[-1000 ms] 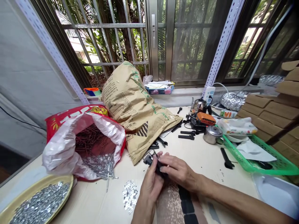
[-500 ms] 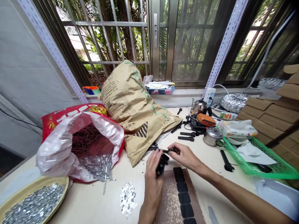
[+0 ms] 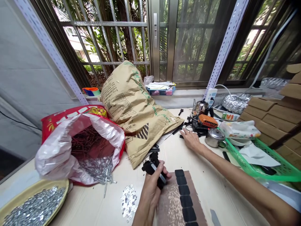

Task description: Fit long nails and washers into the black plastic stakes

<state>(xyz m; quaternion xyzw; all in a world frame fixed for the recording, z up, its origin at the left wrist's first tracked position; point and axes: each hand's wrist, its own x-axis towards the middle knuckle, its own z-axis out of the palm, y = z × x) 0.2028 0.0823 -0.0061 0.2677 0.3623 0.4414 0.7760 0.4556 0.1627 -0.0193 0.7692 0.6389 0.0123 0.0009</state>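
My left hand is closed around a bundle of black plastic parts, just left of a brown board with a row of black rounded squares. What the parts are for does not show. My right hand stretches forward over the table, fingers extended and a little apart. Its fingertips reach black bar-shaped parts, mostly covered by the hand. More black parts lie by the paper sack's lower edge. White and silvery washers form a small pile left of my left forearm.
A yellow bowl of metal pieces and a bag of nails or rivets stand left. A large paper sack leans at the back. Right are a metal cup, an orange battery-like block, a green basket and stacked cardboard boxes.
My right hand has moved away from my left hand, forward and right to the black parts. My left hand has turned and keeps the bundle, slightly lower.
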